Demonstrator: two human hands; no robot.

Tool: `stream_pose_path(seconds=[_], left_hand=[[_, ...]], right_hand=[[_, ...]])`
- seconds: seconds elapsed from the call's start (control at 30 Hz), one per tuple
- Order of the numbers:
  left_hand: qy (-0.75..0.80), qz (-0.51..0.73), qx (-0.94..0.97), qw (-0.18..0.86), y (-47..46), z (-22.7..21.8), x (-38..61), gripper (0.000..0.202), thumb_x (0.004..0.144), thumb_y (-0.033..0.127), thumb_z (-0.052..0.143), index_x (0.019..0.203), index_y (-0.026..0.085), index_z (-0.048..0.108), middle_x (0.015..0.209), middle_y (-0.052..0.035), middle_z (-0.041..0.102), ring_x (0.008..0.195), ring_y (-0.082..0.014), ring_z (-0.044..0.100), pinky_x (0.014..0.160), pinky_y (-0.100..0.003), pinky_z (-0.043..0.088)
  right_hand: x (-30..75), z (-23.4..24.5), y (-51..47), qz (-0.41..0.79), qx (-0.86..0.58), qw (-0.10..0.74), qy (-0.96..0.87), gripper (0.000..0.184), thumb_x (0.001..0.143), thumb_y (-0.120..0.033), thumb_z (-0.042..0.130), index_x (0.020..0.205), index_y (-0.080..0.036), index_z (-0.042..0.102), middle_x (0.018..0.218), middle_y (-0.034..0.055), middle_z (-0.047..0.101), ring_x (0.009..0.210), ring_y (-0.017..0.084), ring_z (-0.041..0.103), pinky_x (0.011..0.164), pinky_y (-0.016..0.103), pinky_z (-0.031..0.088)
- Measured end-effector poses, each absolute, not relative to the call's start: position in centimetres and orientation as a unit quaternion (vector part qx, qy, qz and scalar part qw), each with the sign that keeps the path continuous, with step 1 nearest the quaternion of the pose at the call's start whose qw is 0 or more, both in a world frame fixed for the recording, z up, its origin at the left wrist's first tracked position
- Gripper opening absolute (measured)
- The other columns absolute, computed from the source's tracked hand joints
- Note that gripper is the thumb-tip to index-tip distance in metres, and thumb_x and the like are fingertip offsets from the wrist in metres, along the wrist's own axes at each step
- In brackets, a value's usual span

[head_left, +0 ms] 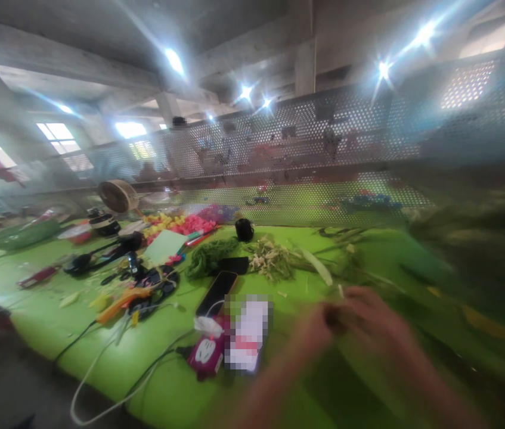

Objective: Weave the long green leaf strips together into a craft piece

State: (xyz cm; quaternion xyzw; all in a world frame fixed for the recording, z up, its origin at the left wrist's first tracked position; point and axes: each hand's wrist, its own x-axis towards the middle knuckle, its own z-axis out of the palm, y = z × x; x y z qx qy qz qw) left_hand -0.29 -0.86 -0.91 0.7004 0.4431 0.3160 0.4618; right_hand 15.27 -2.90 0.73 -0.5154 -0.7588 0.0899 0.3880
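My left hand [317,326] and my right hand [371,313] meet over the green table, both smeared by motion. Their fingers look curled together. A short pale tip [340,290] pokes up between them; what it belongs to is hidden. Just beyond lies a pale green strip [318,266], next to a bunch of cream-green artificial sprigs [271,259]. Further left is a tangled dark green bundle [211,257]. A phone with a lit, blurred-out screen [248,335] rests left of my left hand.
A dark phone [217,294], a magenta device [207,356] with cables and an orange glue gun [122,302] lie to the left. Behind them are pink flower pieces [194,224] and a black cup [244,230]. A perforated metal panel [279,155] borders the back of the table [180,396].
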Motion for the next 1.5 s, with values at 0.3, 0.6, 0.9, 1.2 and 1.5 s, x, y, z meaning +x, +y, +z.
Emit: stream_pose_path(seconds=[0.3, 0.6, 0.9, 1.2, 1.5], left_hand=[[0.482, 0.325, 0.660, 0.477, -0.4, -0.8, -0.3, 0.017, 0.069, 0.030, 0.062, 0.073, 0.013, 0.065, 0.059, 0.0028, 0.051, 0.057, -0.0098, 0.043, 0.054, -0.022, 0.031], [0.401, 0.417, 0.529, 0.620, -0.3, -1.3, 0.4, 0.016, 0.066, 0.026, 0.066, 0.072, 0.013, 0.059, 0.061, 0.0004, 0.056, 0.058, -0.0112, 0.050, 0.061, -0.025, 0.041], [0.386, 0.561, 0.284, 0.675, -0.4, -1.0, 0.0, 0.038, 0.065, 0.040, 0.073, 0.089, 0.018, 0.054, 0.085, -0.0039, 0.066, 0.079, -0.0149, 0.061, 0.070, -0.025, 0.043], [0.389, 0.561, 0.295, 0.668, -1.3, -0.8, 1.1, 0.041, 0.062, 0.042, 0.074, 0.091, 0.018, 0.060, 0.086, -0.0024, 0.065, 0.083, -0.0165, 0.059, 0.075, -0.026, 0.042], [0.448, 0.561, 0.400, 0.569, -1.0, 0.0, 0.6, 0.034, 0.064, 0.045, 0.070, 0.076, 0.015, 0.060, 0.067, -0.0012, 0.060, 0.064, -0.0135, 0.053, 0.064, -0.025, 0.038]], right_hand=[[16.6, 1.0, -2.4, 0.088, -0.499, 0.411, -0.758, 0.019, 0.083, -0.032, 0.050, 0.081, -0.026, 0.068, 0.109, 0.0067, 0.062, 0.103, 0.024, 0.058, 0.087, 0.040, 0.047], [15.5, -0.1, -2.7, 0.023, -0.511, 0.404, -0.758, 0.021, 0.085, -0.031, 0.050, 0.096, -0.028, 0.067, 0.122, 0.0065, 0.056, 0.105, 0.025, 0.056, 0.089, 0.043, 0.044], [13.0, -0.2, -3.6, 0.117, -0.536, 0.351, -0.759, 0.021, 0.086, -0.036, 0.047, 0.091, -0.025, 0.065, 0.094, 0.0052, 0.068, 0.087, 0.022, 0.063, 0.077, 0.036, 0.048], [12.4, -1.9, -3.5, 0.035, -0.575, 0.297, -0.761, 0.023, 0.086, -0.026, 0.044, 0.096, -0.024, 0.065, 0.094, 0.0061, 0.069, 0.084, 0.021, 0.063, 0.072, 0.032, 0.046], [13.2, -2.0, -3.2, 0.050, -0.555, 0.291, -0.777, 0.022, 0.083, -0.025, 0.044, 0.090, -0.026, 0.065, 0.082, 0.0037, 0.069, 0.076, 0.021, 0.061, 0.068, 0.032, 0.043]])
